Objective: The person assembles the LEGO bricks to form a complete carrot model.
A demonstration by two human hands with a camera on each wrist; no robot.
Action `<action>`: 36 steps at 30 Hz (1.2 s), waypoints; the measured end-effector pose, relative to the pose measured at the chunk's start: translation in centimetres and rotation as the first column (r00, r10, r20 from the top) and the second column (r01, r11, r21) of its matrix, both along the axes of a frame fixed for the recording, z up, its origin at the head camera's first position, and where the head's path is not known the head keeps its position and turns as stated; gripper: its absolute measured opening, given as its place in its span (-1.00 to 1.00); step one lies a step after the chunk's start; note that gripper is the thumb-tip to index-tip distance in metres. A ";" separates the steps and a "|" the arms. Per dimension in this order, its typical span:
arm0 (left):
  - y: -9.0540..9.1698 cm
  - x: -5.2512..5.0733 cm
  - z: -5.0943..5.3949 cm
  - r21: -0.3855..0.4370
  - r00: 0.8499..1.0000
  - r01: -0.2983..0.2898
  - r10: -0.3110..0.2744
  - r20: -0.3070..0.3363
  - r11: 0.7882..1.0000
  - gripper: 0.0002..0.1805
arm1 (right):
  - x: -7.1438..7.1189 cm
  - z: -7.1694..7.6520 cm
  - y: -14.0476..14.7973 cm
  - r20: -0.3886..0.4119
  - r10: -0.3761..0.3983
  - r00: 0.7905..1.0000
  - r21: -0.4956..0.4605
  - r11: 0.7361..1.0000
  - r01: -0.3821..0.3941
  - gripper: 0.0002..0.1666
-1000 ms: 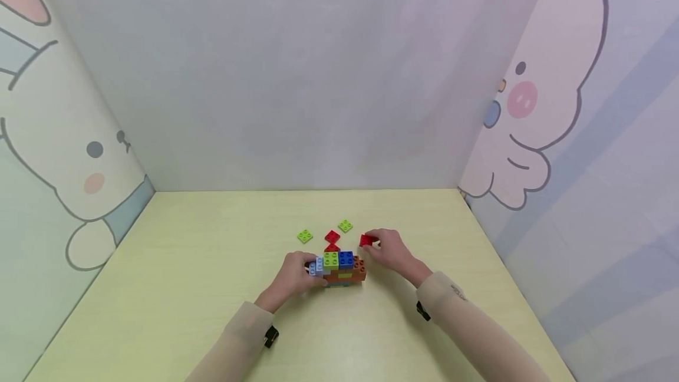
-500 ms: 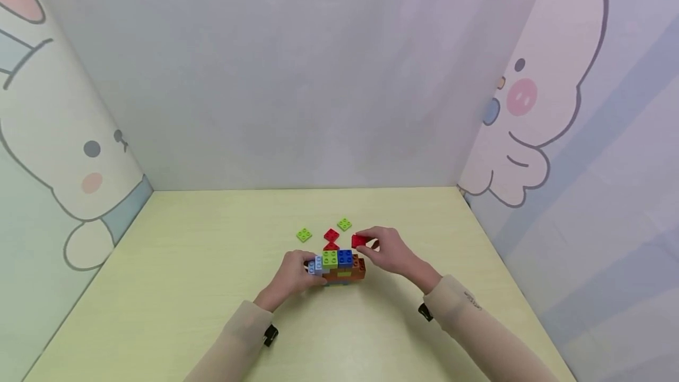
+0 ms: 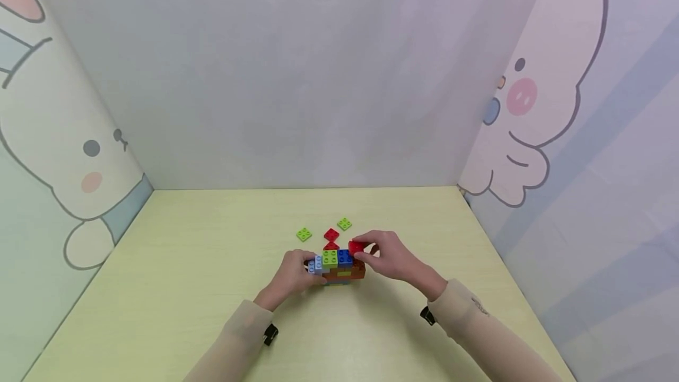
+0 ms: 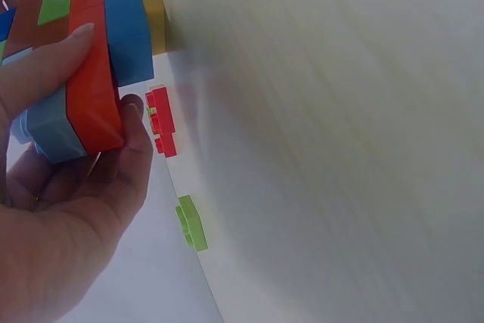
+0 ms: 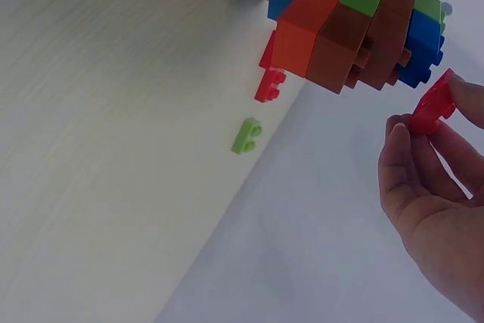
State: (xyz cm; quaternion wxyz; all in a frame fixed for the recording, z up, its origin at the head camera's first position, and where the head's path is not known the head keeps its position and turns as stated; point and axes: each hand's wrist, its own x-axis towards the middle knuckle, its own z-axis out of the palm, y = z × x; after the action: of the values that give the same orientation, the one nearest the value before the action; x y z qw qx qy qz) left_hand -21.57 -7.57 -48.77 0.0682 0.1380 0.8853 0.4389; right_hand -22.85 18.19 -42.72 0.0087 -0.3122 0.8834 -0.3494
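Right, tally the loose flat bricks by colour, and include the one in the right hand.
Flat studded lime-green plastic bricks: 2
Flat studded red plastic bricks: 3, one pinched in the right hand
Total: 5

Bare left hand (image 3: 293, 273) is gripping; bare right hand (image 3: 389, 256) is pinching; beige-sleeved forearms (image 3: 233, 335) are slanting forward, inward.

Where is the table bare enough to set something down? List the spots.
Bare: the table between the left hand and left wall, between the right hand and right wall, and between the sleeves. Crowded: the centre, with both hands, the build and loose plates.
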 end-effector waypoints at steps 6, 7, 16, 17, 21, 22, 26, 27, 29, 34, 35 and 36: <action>0.0 0.0 0.0 -0.012 1.000 0.000 0.000 -0.009 1.000 -0.61 | 0.4 0.0 -0.2 0.031 0.006 0.999 0.018 1.000 -0.006 -0.64; 0.0 0.0 0.0 -0.009 1.000 0.001 -0.001 -0.009 1.000 -0.62 | 0.4 0.0 -0.3 0.033 0.007 0.999 0.018 1.000 -0.008 -0.64; -0.1 -0.1 -0.2 0.005 1.000 0.013 -0.013 -0.014 1.000 -0.64 | 0.7 0.2 -0.6 0.043 0.022 0.999 0.022 1.000 -0.023 -0.61; 0.0 -0.1 -0.2 0.005 1.000 0.014 -0.014 -0.014 1.000 -0.64 | 0.7 0.2 -0.6 0.041 0.021 0.999 0.026 0.999 -0.022 -0.62; 0.0 -0.1 -0.2 0.003 1.000 0.013 -0.013 -0.014 1.000 -0.65 | 0.7 0.2 -0.7 0.014 0.030 0.999 0.041 0.999 -0.030 -0.63; 0.0 -0.1 -0.2 0.004 1.000 0.012 -0.012 -0.015 1.000 -0.65 | 0.6 0.2 -0.7 0.004 0.032 0.999 0.049 0.998 -0.032 -0.63; 0.0 -0.1 -0.1 0.005 1.000 0.012 -0.011 -0.022 1.000 -0.64 | 0.6 0.5 -0.8 -0.021 0.037 0.999 0.084 0.996 -0.035 -0.64; 0.0 -0.1 -0.1 0.005 1.000 0.012 -0.012 -0.024 1.000 -0.64 | 0.6 0.6 -0.9 -0.022 0.037 0.999 0.092 0.995 -0.035 -0.64; -0.1 -0.1 -0.1 0.003 0.999 0.016 -0.016 -0.030 1.000 -0.64 | 0.6 0.8 -1.0 -0.023 0.042 0.999 0.106 0.994 -0.039 -0.64; -0.1 -0.2 -0.2 0.006 0.999 0.018 -0.017 -0.027 1.000 -0.65 | 0.6 1.1 -1.2 -0.027 0.056 0.998 0.137 0.989 -0.052 -0.64; -0.1 -0.2 -0.2 0.007 0.999 0.017 -0.017 -0.028 1.000 -0.65 | 0.6 1.2 -1.2 -0.029 0.058 0.998 0.144 0.988 -0.053 -0.64; -0.1 -0.2 -0.2 0.009 1.000 0.016 -0.015 -0.027 1.000 -0.65 | 0.6 1.2 -1.2 -0.031 0.060 0.998 0.151 0.987 -0.055 -0.64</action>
State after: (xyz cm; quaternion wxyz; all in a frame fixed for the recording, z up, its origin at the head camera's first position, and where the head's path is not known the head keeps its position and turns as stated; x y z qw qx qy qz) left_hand -21.76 -7.62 -48.97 0.0592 0.1509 0.8830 0.4404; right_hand -22.29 16.99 -41.49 0.0262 -0.3422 0.8978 -0.2761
